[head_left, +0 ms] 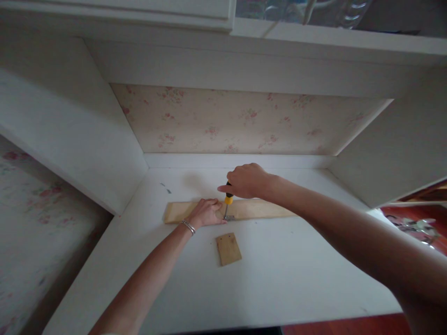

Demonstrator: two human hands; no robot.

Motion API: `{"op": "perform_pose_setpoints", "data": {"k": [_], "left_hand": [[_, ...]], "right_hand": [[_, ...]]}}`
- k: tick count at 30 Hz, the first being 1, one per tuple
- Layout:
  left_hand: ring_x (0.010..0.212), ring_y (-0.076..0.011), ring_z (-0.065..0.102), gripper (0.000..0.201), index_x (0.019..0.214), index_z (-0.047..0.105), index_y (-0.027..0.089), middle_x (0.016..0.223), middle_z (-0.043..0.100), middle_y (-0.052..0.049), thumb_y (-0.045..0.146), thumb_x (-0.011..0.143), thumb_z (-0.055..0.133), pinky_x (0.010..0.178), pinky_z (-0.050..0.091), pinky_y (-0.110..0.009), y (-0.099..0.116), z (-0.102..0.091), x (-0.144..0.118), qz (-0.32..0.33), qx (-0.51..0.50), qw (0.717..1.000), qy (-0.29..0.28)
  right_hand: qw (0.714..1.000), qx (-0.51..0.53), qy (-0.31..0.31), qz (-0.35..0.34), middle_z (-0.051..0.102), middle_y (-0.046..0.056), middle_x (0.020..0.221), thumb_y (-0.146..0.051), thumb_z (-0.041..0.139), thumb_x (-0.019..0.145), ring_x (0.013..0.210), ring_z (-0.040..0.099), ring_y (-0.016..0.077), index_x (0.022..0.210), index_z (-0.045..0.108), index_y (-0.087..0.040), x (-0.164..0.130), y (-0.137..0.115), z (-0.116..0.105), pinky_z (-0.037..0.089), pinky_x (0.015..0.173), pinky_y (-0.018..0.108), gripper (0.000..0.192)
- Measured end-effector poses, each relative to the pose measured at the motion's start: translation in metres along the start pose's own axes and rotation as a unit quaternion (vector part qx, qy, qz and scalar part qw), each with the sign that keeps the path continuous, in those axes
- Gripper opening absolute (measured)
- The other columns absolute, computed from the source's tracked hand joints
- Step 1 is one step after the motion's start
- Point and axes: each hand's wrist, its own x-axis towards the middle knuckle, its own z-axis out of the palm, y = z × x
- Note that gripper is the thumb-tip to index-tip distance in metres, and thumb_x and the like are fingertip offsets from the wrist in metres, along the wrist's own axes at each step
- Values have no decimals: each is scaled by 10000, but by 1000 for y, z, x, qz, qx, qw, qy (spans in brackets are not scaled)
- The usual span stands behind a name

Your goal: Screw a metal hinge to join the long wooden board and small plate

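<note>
The right hand [246, 180] is closed around the handle of a yellow-and-black screwdriver [228, 201], held upright with its tip on a small metal fitting [228, 217] at the near edge of a long wooden strip [265, 209]. The left hand [206, 212] lies flat on the strip just beside the tip, pressing it down without grasping. The strip lies crosswise toward the desktop's [296, 270] rear edge. A small wooden block [228, 249] lies nearer, apart from the strip.

- You worked at a white desk [279, 279] set in a white alcove.
- Floral wallpaper [244, 121] covered the back wall.
- Reddish floor [349, 325] showed below.
</note>
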Motion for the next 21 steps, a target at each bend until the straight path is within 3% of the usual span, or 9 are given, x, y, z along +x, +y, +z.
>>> {"op": "perform_pose_setpoints", "data": {"k": [5, 9, 14, 18, 21], "left_hand": [[948, -221, 594, 572, 1044, 625, 232, 1021, 635, -49, 667, 673, 597, 841, 442, -326, 1, -1, 0, -1, 7, 1000, 8], [938, -229, 594, 592, 1051, 624, 225, 989, 638, -48, 663, 653, 619, 828, 445, -335, 1, 0, 0, 6, 10, 1000, 5], [953, -219, 593, 593, 1098, 611, 246, 1014, 636, -45, 650, 664, 618, 858, 436, -320, 0, 0, 0, 2, -5, 1000, 8], [961, -222, 592, 612, 1103, 612, 240, 1023, 637, -54, 654, 652, 627, 870, 435, -320, 0, 2, 0, -1, -2, 1000, 2], [989, -228, 585, 627, 1114, 608, 229, 1058, 632, -64, 659, 658, 618, 882, 434, -319, -1, 4, 0, -3, -1, 1000, 5]], "right_hand": [[993, 83, -58, -61, 651, 154, 1027, -532, 363, 849, 865, 623, 265, 1306, 397, -192, -1, 1, 0, 440, 670, 358, 570], [1000, 9, -5, -2, 636, 215, 996, -601, 297, 840, 932, 596, 346, 1057, 586, -134, -1, 2, 0, 430, 703, 434, 590], [989, 102, -76, -70, 660, 138, 983, -522, 376, 836, 801, 626, 248, 1304, 388, -192, -2, 2, 0, 439, 642, 345, 572], [1000, 7, -23, -6, 641, 196, 994, -611, 327, 820, 935, 597, 326, 1078, 582, -158, -3, 0, -4, 430, 702, 412, 580], [998, 37, -49, -16, 650, 163, 985, -674, 354, 776, 888, 613, 302, 1150, 544, -189, -3, 1, -7, 436, 684, 393, 641]]}}
